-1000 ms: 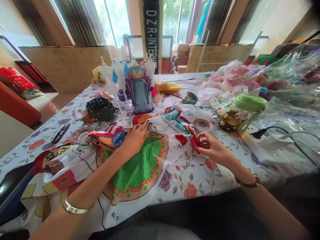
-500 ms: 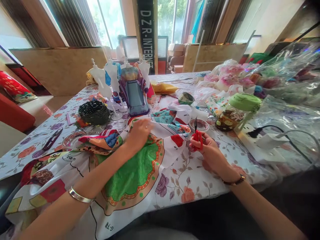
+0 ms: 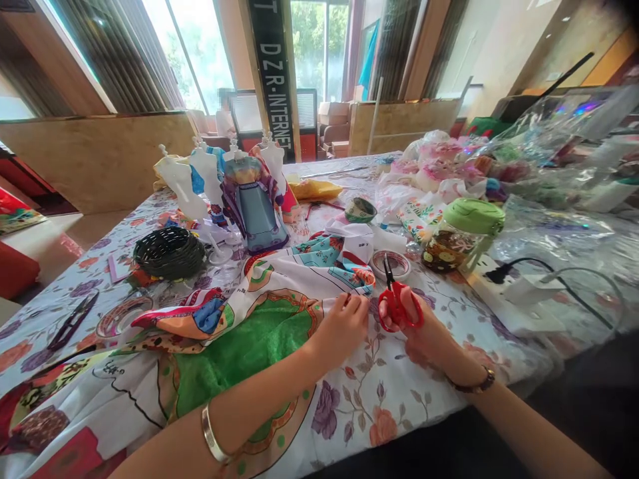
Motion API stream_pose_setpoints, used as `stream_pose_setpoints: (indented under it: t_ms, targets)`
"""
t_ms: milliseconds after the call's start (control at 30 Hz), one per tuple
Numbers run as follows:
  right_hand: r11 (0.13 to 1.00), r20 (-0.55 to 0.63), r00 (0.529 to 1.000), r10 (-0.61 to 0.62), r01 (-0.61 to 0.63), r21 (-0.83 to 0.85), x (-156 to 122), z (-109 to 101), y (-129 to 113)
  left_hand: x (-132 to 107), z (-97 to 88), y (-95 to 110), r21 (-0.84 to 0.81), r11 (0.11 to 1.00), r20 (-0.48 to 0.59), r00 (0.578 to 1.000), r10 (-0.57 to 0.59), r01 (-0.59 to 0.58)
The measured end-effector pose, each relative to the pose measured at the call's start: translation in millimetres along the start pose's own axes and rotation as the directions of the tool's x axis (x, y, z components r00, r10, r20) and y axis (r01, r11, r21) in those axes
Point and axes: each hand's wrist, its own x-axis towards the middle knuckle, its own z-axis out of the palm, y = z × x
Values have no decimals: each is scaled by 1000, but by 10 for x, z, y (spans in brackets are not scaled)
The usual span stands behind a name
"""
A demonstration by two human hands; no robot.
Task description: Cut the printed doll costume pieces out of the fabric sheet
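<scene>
A large printed cloth (image 3: 239,346), white with a green scalloped panel and black outlines, spreads over the left and middle of the table and over its front edge. My left hand (image 3: 344,329) is closed on the cloth's right edge, its fingertips pinched together. Just right of it, my right hand (image 3: 414,326) holds red-handled scissors (image 3: 398,303), fingers through the loops. The dark blades point up and away, above a tape roll (image 3: 405,265). A blue and red patterned part of the cloth lies bunched beyond my left hand.
Small white mannequins (image 3: 182,183) and a dressed doll form (image 3: 255,213) stand behind the cloth. A dark woven basket (image 3: 170,254) and thread snips (image 3: 74,320) lie left. At right are a green-lidded jar (image 3: 449,239), a power strip (image 3: 516,306) and plastic bags (image 3: 549,233).
My left hand has moved right, from the middle of the cloth to its right edge beside the scissors. The right hand still holds the scissors. The view has shifted slightly.
</scene>
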Motion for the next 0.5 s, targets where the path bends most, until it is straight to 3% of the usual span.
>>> stream_pose_setpoints:
  t_ms: [100, 200, 267, 333, 400, 500]
  targets:
    - [999, 74, 997, 35, -38, 33, -9, 32, -5, -31, 52, 10, -77, 997, -44, 999, -12, 9]
    - [996, 117, 990, 78, -84, 41, -7, 57, -29, -63, 120, 5, -166, 977, -28, 990, -139, 132]
    - [999, 129, 991, 42, -46, 29, 3, 59, -46, -81, 123, -37, -324, 919, -48, 966, -255, 226]
    - [1000, 118, 993, -10, 7, 26, 16, 42, -55, -103, 70, -130, -610, 727, -50, 900, -432, 315]
    - [999, 95, 995, -2, -1, 34, 22, 5, -50, -128, -29, -276, -825, 458, 9, 818, -575, 331]
    - [994, 106, 989, 106, -107, 5, 18, -65, -17, -162, -194, -559, -935, 115, 159, 686, -710, 335]
